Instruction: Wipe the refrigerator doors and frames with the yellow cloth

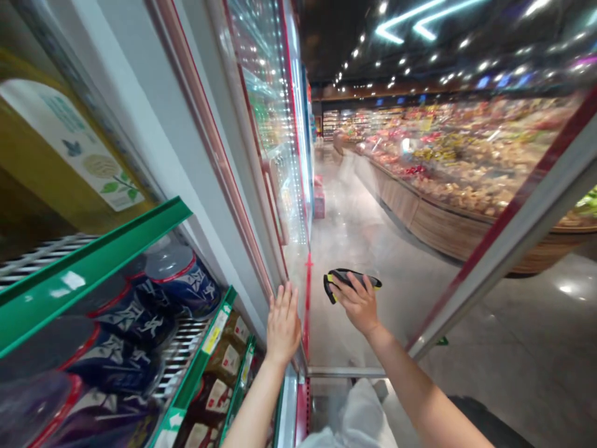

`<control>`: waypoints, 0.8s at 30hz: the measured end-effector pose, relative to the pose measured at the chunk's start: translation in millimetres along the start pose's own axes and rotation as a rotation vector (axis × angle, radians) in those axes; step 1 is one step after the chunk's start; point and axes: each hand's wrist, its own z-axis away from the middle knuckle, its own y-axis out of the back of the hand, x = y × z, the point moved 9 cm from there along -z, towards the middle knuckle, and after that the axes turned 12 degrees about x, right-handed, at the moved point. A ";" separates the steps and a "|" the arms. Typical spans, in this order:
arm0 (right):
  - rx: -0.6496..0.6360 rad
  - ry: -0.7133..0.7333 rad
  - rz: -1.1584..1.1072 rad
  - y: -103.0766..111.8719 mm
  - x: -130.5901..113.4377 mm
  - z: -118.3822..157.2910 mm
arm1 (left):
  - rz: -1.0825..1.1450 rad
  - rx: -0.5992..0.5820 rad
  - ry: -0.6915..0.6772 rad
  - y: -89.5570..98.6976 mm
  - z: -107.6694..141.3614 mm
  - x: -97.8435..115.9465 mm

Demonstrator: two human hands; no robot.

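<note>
My left hand [283, 323] lies with its fingers stretched out and close together against the edge of a fridge door frame. My right hand [359, 305] grips a black-and-grey pad [353, 279] with yellow-green edges. The pad's exact kind does not show. It appears to rest against the glass of an open fridge door [454, 295], whose metal frame slants away on the right. My fingers spread over the back of the pad and hide part of it.
To the left are fridge shelves with green edge strips [93, 267], holding dark-labelled bottles [186, 277] and a large yellow bottle [69, 143]. Through the glass appear a curved wooden produce stand [420, 218], a shiny floor and a faint reflected person. Another glass fridge door [270, 124] stands further along.
</note>
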 end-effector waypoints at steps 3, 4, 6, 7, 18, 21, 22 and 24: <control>-0.018 0.049 -0.038 0.4 -0.5 39.8 | 0.038 -0.028 -0.063 -11.3 0.5 12.6; -0.051 0.102 -0.075 -3.8 -7.4 52.7 | 0.050 -0.037 -0.096 -15.1 0.5 17.6; -0.137 0.203 -0.143 -12.2 -16.5 69.3 | 0.076 -0.056 -0.171 -22.5 -0.7 27.9; -0.173 0.232 -0.160 -14.1 -14.6 71.4 | 0.089 -0.067 -0.206 -26.4 -2.0 32.9; -0.074 -0.112 0.046 22.1 57.1 102.3 | 0.223 -0.081 -0.459 -49.9 -16.3 85.8; -0.109 -0.006 -0.048 17.4 48.6 97.5 | 0.251 -0.084 -0.500 -56.1 -19.4 99.4; -0.121 -0.010 -0.053 19.5 57.9 91.0 | 0.258 -0.079 -0.508 -58.2 -21.7 104.0; -0.119 -0.109 -0.008 29.9 92.4 79.5 | 0.272 -0.065 -0.528 -61.7 -27.2 114.0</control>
